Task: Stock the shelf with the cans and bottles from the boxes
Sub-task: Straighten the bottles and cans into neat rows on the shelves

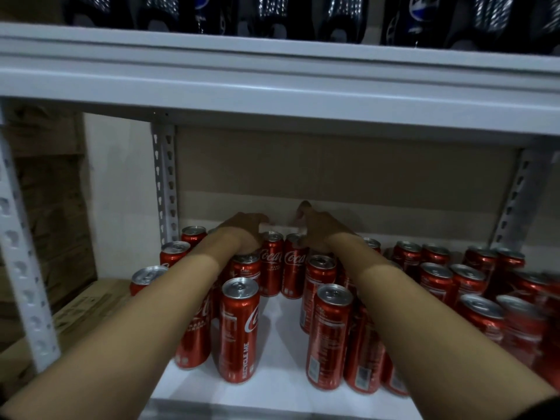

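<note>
Several red Coca-Cola cans stand on the white shelf board (278, 334), in a left group (239, 328) and a right group (330, 338) with a bare lane between. Both my arms reach deep into the shelf. My left hand (242, 231) is palm down over the back cans, next to an upright can (271, 265); its fingers bend downward and their grip is hidden. My right hand (315, 228) hovers beside another upright can (294, 268), thumb raised, fingers blurred and spread, holding nothing I can see.
More red cans (472, 286) crowd the right side of the shelf. Dark Pepsi bottles (424, 19) stand on the grey shelf above (272, 86), which hangs low overhead. Perforated grey uprights (165, 183) frame the bay. Cardboard boxes (45, 207) sit to the left.
</note>
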